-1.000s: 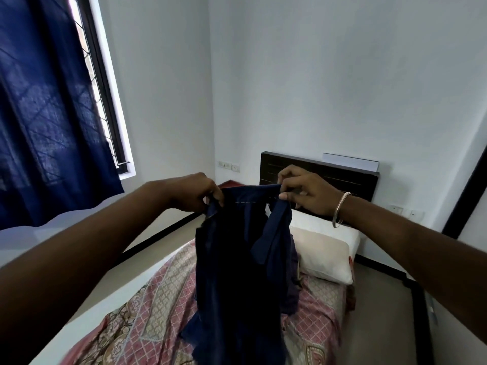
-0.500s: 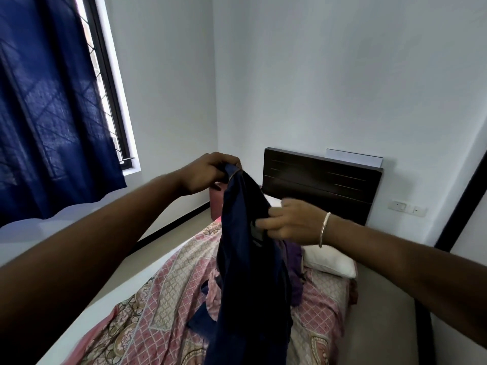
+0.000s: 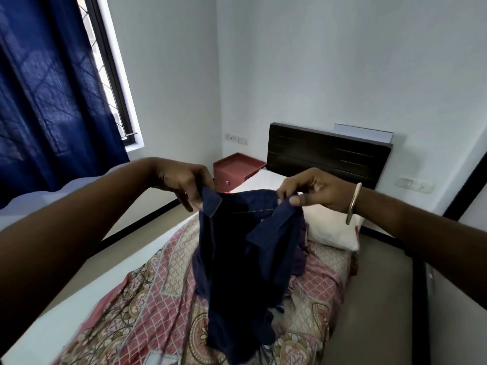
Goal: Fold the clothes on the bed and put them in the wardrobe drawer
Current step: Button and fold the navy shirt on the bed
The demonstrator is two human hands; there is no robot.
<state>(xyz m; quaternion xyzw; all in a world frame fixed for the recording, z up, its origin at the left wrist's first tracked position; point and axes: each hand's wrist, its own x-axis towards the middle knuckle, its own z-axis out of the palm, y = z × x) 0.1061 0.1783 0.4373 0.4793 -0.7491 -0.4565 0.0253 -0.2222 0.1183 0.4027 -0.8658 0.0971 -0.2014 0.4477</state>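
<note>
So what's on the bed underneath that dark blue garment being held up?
Under the dark blue garment lies the patterned pink bedspread. A bit of purple cloth peeks out behind it, near the white pillow. Whatever else lies there is covered by the hanging fabric.

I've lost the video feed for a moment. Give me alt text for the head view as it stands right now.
Both hands hold a dark blue garment up by its top edge above the bed, the left hand pinching one corner and the right hand the other. The cloth hangs unfolded over a patterned pink bedsheet, with a white pillow and dark headboard behind.
</note>
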